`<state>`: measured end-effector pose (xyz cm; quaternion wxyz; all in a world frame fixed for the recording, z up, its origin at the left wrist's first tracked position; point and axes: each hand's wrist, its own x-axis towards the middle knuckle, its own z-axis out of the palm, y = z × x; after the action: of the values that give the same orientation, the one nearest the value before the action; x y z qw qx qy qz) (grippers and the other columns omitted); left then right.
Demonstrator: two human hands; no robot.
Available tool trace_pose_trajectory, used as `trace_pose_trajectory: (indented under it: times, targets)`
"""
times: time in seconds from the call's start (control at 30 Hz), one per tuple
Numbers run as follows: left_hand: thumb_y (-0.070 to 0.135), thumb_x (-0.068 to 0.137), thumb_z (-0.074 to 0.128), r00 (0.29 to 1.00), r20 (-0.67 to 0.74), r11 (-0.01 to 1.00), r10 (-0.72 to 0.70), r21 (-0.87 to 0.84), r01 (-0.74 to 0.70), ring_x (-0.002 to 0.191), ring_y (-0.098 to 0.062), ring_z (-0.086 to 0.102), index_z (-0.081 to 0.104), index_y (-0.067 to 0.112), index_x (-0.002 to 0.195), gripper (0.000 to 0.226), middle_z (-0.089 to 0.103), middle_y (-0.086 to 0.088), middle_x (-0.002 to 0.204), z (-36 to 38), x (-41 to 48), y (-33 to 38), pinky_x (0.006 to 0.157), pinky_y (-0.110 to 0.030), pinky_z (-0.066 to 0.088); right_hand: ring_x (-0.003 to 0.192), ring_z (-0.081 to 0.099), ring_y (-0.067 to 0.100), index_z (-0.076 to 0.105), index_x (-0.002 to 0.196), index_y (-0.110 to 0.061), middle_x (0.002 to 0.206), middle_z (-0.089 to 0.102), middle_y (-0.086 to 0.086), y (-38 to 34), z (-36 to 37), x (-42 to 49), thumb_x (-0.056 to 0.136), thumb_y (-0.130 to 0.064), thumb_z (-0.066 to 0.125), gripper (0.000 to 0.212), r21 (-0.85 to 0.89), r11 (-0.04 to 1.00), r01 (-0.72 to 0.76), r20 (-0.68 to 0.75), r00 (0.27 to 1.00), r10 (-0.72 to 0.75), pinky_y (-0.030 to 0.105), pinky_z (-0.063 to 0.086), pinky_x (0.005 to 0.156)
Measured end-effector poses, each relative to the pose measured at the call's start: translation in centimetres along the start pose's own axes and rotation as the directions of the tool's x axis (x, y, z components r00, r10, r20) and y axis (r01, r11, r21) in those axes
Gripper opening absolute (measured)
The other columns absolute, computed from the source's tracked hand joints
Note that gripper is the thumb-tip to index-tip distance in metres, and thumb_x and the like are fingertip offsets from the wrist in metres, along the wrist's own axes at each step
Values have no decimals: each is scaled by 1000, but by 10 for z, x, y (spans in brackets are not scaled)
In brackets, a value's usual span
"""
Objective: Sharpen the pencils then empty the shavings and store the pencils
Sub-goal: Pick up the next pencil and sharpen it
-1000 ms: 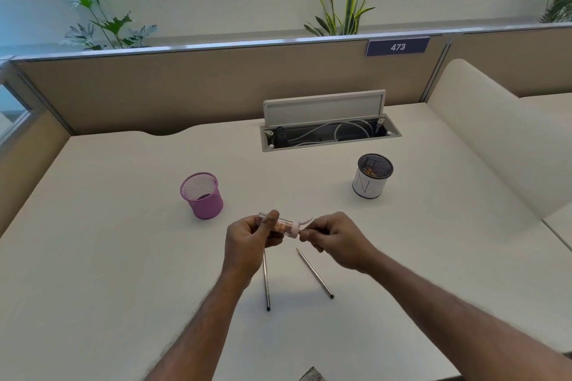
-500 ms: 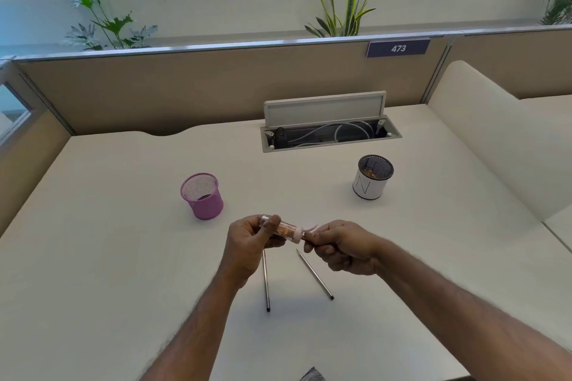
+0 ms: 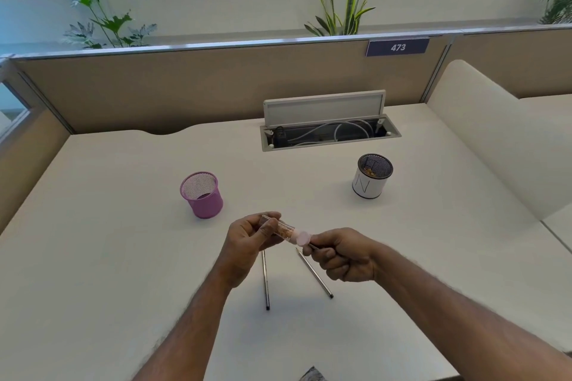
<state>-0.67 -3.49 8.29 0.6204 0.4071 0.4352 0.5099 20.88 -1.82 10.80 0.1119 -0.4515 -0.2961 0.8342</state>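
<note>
My left hand point(image 3: 249, 241) holds a clear tube-shaped sharpener point(image 3: 283, 229) with brown shavings inside and a pink end cap. My right hand point(image 3: 343, 255) is closed around a pencil whose tip goes into that pink end; most of this pencil is hidden in the fist. Two dark pencils lie on the desk below my hands, one point(image 3: 265, 280) pointing straight toward me and one point(image 3: 315, 274) angled to the right. A purple mesh cup point(image 3: 202, 196) stands at the left. A white cup marked N point(image 3: 370, 178), with a dark mesh liner and shavings inside, stands at the right.
An open cable tray point(image 3: 328, 133) with white cables and a raised lid sits at the back of the white desk point(image 3: 108, 257). A beige partition with a 473 label point(image 3: 397, 47) runs behind it, plants beyond. A curved white divider point(image 3: 495, 139) bounds the right side.
My right hand has shifted slightly to the right and rotated at the sharpener's pink end. The left hand, the two loose pencils and both cups stay where they were.
</note>
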Motion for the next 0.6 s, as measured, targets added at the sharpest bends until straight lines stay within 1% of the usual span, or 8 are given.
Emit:
trace_pose_trajectory:
  times: [0.07, 0.2, 0.27, 0.37, 0.47, 0.6]
  targets:
    - [20, 83, 61, 999, -46, 1000, -5, -26, 4, 92, -26, 71, 67, -1, 104, 31, 72, -17, 101, -3, 1, 1, 80, -30, 57, 34, 19, 2, 61, 81, -11, 51, 32, -8, 0, -3, -2, 99, -28, 46, 28, -16, 1000, 0, 3, 1000, 0, 14, 13, 37]
    - [24, 81, 62, 986, -165, 994, -29, -107, 11, 85, -20, 71, 67, -2, 103, 34, 75, -10, 89, -12, 4, 3, 76, -25, 57, 38, 19, 3, 65, 83, -10, 56, 33, -6, 3, -11, -7, 90, -33, 56, 25, 20, 999, 43, -21, 999, -42, 16, 13, 40]
    - [24, 80, 63, 977, -209, 988, -52, -152, 20, 85, -21, 72, 68, -1, 102, 33, 74, -13, 90, -16, 4, 2, 75, -25, 58, 42, 17, 5, 67, 83, -10, 59, 34, -5, 6, -14, -8, 89, -32, 57, 25, 65, 994, 89, -47, 995, -86, 17, 12, 43]
    - [25, 79, 63, 969, -230, 981, -89, -189, 45, 87, -22, 71, 69, 0, 98, 32, 73, -17, 95, -16, 3, 0, 73, -24, 58, 43, 19, 6, 67, 89, -8, 61, 36, -3, 12, -16, -9, 92, -28, 54, 24, 123, 980, 156, -76, 986, -147, 19, 14, 44]
    - [28, 80, 63, 963, -242, 978, -116, -200, 67, 84, -21, 70, 69, 1, 95, 32, 73, -16, 92, -12, 2, -2, 71, -24, 58, 46, 20, 9, 66, 93, -6, 63, 38, -1, 16, -16, -10, 93, -26, 53, 24, 139, 966, 217, -87, 975, -207, 21, 18, 46]
    - [22, 92, 58, 952, -262, 968, -158, -233, 97, 80, -19, 71, 69, -1, 95, 26, 72, -16, 92, -7, 2, -4, 69, -24, 58, 48, 29, 11, 67, 91, -7, 64, 41, 1, 18, -12, -16, 91, -22, 55, 20, 140, 939, 315, -79, 949, -306, 25, 20, 52]
